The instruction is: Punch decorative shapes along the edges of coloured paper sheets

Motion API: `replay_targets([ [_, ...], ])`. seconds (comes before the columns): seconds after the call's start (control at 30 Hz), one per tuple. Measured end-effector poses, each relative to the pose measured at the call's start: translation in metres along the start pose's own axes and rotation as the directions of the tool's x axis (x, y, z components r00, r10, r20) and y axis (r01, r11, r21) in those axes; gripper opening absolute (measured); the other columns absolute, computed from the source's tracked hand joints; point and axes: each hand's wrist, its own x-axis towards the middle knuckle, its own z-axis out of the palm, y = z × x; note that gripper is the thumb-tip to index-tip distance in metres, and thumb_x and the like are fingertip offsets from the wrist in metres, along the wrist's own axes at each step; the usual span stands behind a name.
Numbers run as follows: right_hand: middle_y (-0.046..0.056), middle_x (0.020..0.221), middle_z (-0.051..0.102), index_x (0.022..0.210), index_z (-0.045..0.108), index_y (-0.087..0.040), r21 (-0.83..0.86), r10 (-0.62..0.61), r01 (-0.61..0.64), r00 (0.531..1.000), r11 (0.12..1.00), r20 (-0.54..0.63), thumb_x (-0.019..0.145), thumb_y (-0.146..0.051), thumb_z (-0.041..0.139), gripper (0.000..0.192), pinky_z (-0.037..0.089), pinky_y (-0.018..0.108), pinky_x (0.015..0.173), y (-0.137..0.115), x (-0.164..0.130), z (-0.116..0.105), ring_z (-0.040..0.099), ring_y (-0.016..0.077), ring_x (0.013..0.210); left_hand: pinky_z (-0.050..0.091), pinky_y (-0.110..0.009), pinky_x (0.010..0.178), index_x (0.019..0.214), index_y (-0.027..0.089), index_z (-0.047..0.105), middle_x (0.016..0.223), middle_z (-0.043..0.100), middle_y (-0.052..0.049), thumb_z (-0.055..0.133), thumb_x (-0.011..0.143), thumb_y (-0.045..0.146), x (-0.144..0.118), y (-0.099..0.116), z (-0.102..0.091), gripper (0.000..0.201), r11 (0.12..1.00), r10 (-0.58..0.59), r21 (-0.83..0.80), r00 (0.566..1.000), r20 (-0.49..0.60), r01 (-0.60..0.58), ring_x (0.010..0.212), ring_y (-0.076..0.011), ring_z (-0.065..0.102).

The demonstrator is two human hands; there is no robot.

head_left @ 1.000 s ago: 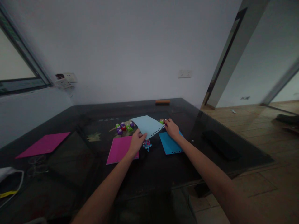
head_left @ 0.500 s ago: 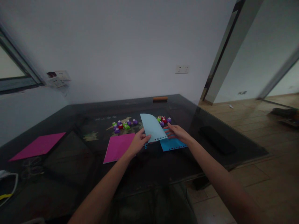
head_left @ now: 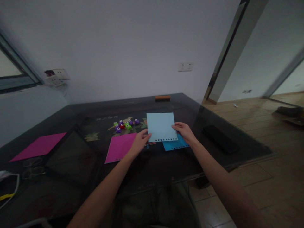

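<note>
A pale blue paper sheet (head_left: 161, 126) with a row of small punched shapes along its near edge is held up over the dark table (head_left: 71, 164). My left hand (head_left: 140, 143) pinches its near left corner, and my right hand (head_left: 184, 133) grips its right edge. Under my right hand a darker blue sheet (head_left: 174, 145) lies flat, with punched holes along its edge. A pink sheet (head_left: 120, 147) rests just left of my left hand. A cluster of small purple, green and red craft punches (head_left: 125, 125) sits behind it; the pale sheet hides whatever is further right.
Another pink sheet (head_left: 39, 146) lies at the far left of the table. A black flat object (head_left: 219, 138) lies near the right edge, an orange-brown bar (head_left: 162, 98) at the back edge. A white cable and glasses lie at the near left. Wooden floor extends to the right.
The pale blue sheet was turned and brought upright facing me; my right hand moved from the punches at the back onto the sheet's right edge. The view shifted slightly.
</note>
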Motion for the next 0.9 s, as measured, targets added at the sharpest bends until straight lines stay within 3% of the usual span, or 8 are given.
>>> replay_targets([
  [0.23,-0.002,0.063,0.058,0.075,0.059,-0.018,-0.085,-0.148,0.144,0.988,0.986,-0.035,0.058,-0.037,0.073,0.029,0.034,0.024,0.052,-0.003,0.001,-0.002,0.049,0.0110,0.055,0.052,-0.030,0.060,0.106,0.014,0.053,0.079,0.070,-0.006,0.054,0.081,0.032,0.003,-0.009,0.000,0.031,0.998,0.013,0.062,0.999,-0.049,-0.010,0.062,-0.0179,0.067],
  [0.43,-0.002,0.063,0.057,0.074,0.058,-0.018,-0.045,-0.155,0.153,0.986,0.987,-0.062,0.056,-0.036,0.074,0.030,0.035,0.025,0.053,-0.006,-0.001,-0.001,0.050,0.0114,0.054,0.051,-0.028,0.060,0.111,0.015,0.050,0.087,0.070,-0.007,0.054,0.080,0.027,0.000,-0.006,0.006,0.033,0.994,0.027,0.105,1.000,0.010,-0.028,0.067,-0.0183,0.068],
  [0.9,0.000,0.065,0.058,0.078,0.057,-0.018,-0.129,-0.136,0.126,0.988,0.984,-0.075,0.055,-0.039,0.073,0.035,0.038,0.026,0.055,-0.013,-0.003,-0.007,0.051,0.0135,0.060,0.052,-0.034,0.073,0.109,0.012,0.056,0.100,0.068,-0.010,0.055,0.078,0.028,0.000,-0.015,0.011,0.035,0.990,0.084,0.109,0.996,0.009,-0.085,0.084,-0.0208,0.065],
])
